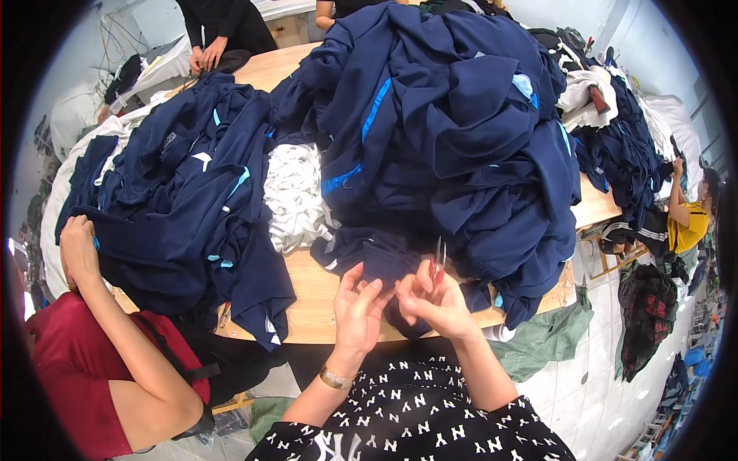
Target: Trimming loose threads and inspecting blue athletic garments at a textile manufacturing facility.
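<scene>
My left hand [360,307] pinches a fold of a navy blue garment [384,261] at the near edge of the wooden table [315,296]. Close beside it, my right hand [434,301] grips small thread snips [439,257] with the blades pointing up, right at the same fold. A gold bracelet sits on my left wrist. The garment trails from a tall heap of navy clothes with light blue stripes [453,123] piled just behind my hands.
A second navy heap [184,192] lies left, with a white bundle [296,196] between the heaps. A person in a red top [77,361] sits at my left, hand on that heap. Other people work at the far side and far right. Clothes lie on the tiled floor [592,384].
</scene>
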`<state>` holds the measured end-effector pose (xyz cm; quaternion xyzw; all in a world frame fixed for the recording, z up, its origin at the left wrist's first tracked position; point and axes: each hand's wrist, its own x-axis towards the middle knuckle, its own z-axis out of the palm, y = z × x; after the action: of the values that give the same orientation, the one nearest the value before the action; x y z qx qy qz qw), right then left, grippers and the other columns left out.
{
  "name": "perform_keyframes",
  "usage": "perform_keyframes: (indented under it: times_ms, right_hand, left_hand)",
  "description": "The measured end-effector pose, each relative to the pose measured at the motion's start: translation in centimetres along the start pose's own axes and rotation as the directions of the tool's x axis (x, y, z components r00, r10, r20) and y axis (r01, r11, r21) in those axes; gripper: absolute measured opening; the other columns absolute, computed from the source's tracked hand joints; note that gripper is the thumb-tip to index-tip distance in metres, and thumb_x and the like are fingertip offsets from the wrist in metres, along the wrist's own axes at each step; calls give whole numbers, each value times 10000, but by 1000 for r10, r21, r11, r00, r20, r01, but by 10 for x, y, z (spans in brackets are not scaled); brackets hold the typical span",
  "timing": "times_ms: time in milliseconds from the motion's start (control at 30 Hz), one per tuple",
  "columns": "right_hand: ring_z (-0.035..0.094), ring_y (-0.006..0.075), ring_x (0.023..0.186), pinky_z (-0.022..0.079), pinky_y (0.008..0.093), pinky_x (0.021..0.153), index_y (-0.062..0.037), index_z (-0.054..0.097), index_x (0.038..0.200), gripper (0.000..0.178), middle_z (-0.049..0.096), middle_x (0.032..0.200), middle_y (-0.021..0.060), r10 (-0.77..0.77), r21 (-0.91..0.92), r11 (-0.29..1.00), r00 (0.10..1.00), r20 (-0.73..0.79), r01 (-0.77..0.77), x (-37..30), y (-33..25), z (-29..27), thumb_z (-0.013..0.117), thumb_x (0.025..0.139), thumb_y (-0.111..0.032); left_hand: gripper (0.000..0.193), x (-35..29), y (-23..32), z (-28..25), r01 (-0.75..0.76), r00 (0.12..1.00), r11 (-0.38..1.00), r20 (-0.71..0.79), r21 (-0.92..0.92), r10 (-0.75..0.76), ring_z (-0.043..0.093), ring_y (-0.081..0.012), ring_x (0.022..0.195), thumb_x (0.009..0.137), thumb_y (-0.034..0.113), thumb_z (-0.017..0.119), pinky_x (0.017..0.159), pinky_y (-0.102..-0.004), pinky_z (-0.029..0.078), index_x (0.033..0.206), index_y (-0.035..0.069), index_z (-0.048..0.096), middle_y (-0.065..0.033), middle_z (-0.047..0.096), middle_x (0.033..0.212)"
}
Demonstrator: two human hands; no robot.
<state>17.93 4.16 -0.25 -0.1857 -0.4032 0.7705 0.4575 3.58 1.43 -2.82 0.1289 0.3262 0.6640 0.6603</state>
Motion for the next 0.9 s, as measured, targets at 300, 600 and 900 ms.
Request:
perform_keyframes:
  times_ms: [300,600,900]
  right_hand:
    - [496,208,491,380,331,456,-29,438,778,329,486,589,100,-252,-898,432,944,-213,-88,-7,4,-16,576,884,-308]
    - [565,311,549,423,361,484,-54,505,744,307,563,642,109,-307,-996,-86,952,-5,-33,-10,7,-13,659,789,-316]
    - [539,238,486,409,319,442,-82,465,705,377,506,600,49,-315,-969,-243,941,124,47,-7,9,-20,633,788,-409]
  left_hand:
    - [169,1,6,2,40,999,994,-13,-99,-42,587,-197,970,919,103,502,898,-414,494,1072,33,502,-102,589,1048]
    - [130,0,5,-1,56,998,994,-32,-90,-59,595,-191,955,910,99,528,881,-377,496,1030,56,506,-81,605,1021]
    - [124,0,5,-1,64,998,993,-20,-97,-66,583,-183,973,912,106,527,878,-377,492,1027,62,511,-80,598,1038]
